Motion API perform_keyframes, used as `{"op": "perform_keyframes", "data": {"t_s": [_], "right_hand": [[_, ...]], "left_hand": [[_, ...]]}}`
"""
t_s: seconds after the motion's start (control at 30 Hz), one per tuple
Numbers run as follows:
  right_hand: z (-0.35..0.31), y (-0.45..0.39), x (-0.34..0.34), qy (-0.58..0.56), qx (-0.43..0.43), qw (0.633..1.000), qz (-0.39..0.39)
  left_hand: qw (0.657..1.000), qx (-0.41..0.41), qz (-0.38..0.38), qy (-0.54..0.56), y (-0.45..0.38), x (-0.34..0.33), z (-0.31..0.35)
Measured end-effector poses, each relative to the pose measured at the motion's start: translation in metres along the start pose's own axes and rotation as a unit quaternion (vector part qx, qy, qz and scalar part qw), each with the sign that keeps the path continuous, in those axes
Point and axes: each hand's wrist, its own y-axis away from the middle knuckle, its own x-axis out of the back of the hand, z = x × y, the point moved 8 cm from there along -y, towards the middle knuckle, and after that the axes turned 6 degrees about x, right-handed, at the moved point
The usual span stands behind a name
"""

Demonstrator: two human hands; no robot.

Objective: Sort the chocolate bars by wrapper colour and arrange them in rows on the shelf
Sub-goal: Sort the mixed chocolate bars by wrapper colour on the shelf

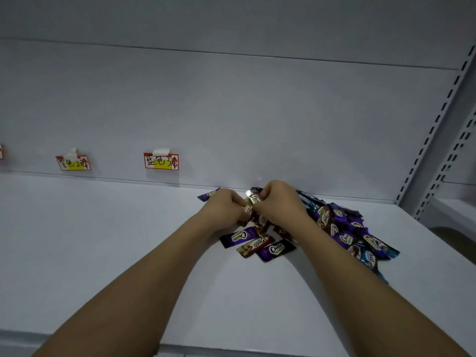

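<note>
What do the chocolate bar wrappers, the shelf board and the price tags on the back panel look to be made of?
Chocolate bar wrappers: likely glossy plastic or foil film; they glint and their ends are crimped. Shelf board: probably painted metal, matte pale grey, with a slotted upright beside it. Price tags: seemingly paper or card, handwritten, held by a strip of tape.

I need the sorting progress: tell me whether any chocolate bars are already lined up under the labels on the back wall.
No: the shelf below the labels is bare, and the bars sit in one mixed pile.
</note>
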Motion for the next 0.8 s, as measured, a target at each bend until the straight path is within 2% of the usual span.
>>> {"op": "perform_keyframes", "data": {"t_s": [0.2, 0.3, 0.4, 0.6, 0.7, 0.8], "right_hand": [[-0.002, 0.008, 0.041, -0.189, 0.035, 0.977, 0.092], [0.008, 0.01, 0.062, -0.251, 0.018, 0.963, 0.1], [0.021, 0.009, 0.067, -0.27, -0.014, 0.962, 0.04], [0.034, 0.012, 0.046, -0.203, -0.049, 0.972, -0.112], [0.03, 0.013, 0.034, -0.184, -0.039, 0.973, -0.137], [0.028, 0.013, 0.029, -0.158, -0.025, 0.978, -0.131]], "left_hand": [[0.997, -0.022, 0.051, 0.059, -0.001, 0.03, 0.001], [0.994, -0.052, 0.033, 0.094, 0.008, 0.046, 0.01], [0.994, -0.061, -0.049, 0.078, 0.019, 0.038, 0.019], [0.978, -0.039, -0.205, -0.022, 0.035, 0.004, 0.021], [0.971, -0.037, -0.222, -0.077, 0.041, -0.006, 0.02], [0.972, -0.042, -0.193, -0.129, 0.039, -0.007, 0.018]]}}
